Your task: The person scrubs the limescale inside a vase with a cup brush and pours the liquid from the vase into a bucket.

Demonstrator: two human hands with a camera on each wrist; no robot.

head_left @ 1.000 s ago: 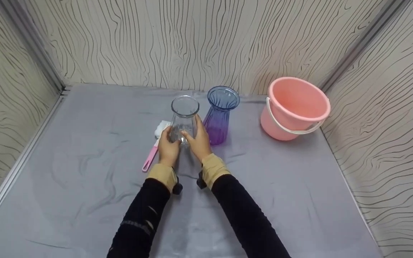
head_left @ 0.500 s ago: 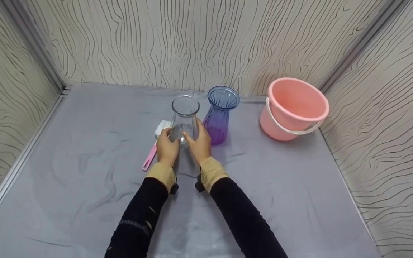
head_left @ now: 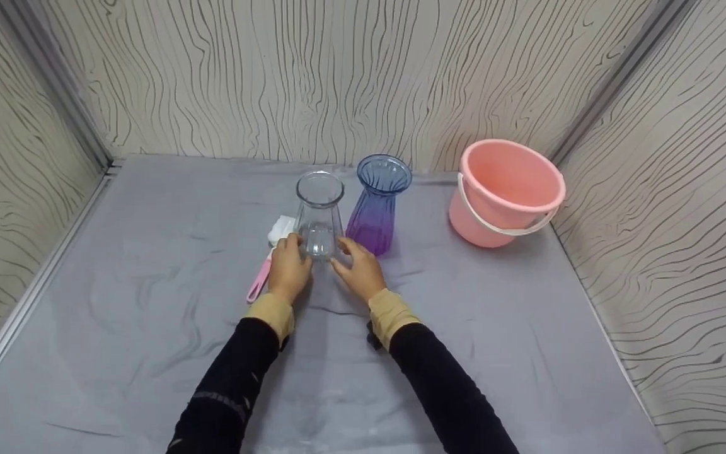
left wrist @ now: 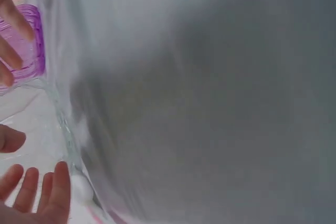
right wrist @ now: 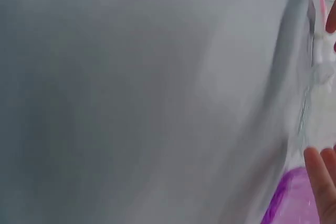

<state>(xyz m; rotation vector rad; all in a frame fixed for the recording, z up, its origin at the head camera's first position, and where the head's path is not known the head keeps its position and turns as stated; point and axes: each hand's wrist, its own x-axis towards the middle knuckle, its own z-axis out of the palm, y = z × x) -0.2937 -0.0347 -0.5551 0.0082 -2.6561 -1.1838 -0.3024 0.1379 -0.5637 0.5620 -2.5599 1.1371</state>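
Note:
A clear glass vase stands upright on the grey cloth. My left hand is at its lower left side, with fingers extended and slightly spread in the left wrist view. On the other side, my right hand is held just off the base, its fingers loosely bent and holding nothing. Whether the left fingertips touch the glass, I cannot tell. Right behind my right hand stands a blue-to-purple ribbed vase. A brush with a white head and pink handle lies left of the clear vase, partly covered by my left hand.
At the back right stands a pink bucket with its white handle hanging down in front. Wood-grain patterned panels close off the back and both sides. The grey cloth has wrinkles on the left.
Both hands have loosened from the clear vase. The right hand has drawn back to the right and the left hand slightly to the left. The whole view has shifted a little.

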